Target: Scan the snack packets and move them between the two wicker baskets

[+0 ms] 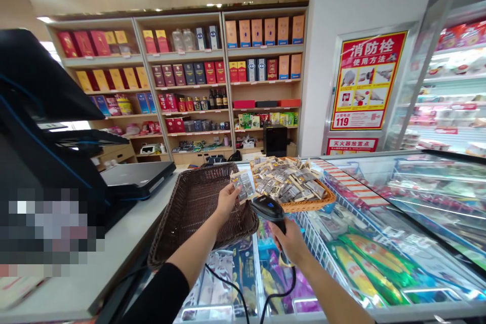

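Observation:
Between its fingers my left hand (227,199) pinches a small clear snack packet (244,186), held up over the right rim of a dark brown wicker basket (197,197). No goods show inside that basket. My right hand (289,238) is wrapped round the grip of a black barcode scanner (268,207), whose head points toward the packet. A black cord (279,294) hangs from its handle. Just beyond the scanner stands an orange wicker basket (304,207) heaped with similar packets (284,178). Both baskets rest on top of the glass freezer.
A glass-topped chest freezer (364,243) with wire bins of packaged food stretches below and to the right. On the left, a counter (125,235) carries a scale (138,174) and a black terminal (41,91). Shelves of boxed goods (190,75) line the back wall.

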The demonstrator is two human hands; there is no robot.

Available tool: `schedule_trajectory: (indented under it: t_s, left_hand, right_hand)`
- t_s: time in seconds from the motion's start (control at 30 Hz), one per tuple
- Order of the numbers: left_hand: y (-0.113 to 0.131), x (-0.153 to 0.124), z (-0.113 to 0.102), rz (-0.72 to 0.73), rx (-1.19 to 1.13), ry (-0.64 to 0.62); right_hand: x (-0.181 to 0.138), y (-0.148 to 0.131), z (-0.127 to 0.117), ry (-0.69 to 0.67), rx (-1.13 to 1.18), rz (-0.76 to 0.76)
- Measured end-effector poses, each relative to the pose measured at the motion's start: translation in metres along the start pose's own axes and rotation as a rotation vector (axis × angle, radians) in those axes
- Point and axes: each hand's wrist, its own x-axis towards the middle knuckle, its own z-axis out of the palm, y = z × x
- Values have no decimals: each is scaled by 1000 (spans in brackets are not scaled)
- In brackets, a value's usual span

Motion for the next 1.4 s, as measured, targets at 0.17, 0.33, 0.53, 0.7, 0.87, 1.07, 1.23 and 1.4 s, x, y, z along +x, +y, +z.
schedule_trajectory:
  t_s: [0.17, 0.33, 0.53, 0.7, 0.87, 1.07, 1.23, 1.4]
  left_hand:
    - [-3, 3, -3, 2, 19, 11]
    - [-9, 8, -5, 18, 109, -16]
    - [-3, 9, 0, 213, 294, -120]
    - [22, 22, 30, 405, 853, -111]
    - [25, 58, 94, 592, 1005, -301]
    - [-8, 81, 137, 520, 1156, -429]
    - [-1, 77, 136, 543, 1348, -430]
    - [19, 72, 110, 610, 1285, -357]
  right_hand:
    - [-1, 0, 1, 1, 18, 6]
    - [-2, 1, 5, 87, 34, -23]
    - [5, 0, -3, 98, 271, -23]
    - [18, -4, -17, 420, 641, -61]
    - [27, -4, -28, 650, 758, -64]
    - [34, 2, -34, 778, 733, -42]
    - [35, 4, -29, 760, 781, 21]
    - [31, 2, -24, 705, 785, 25]
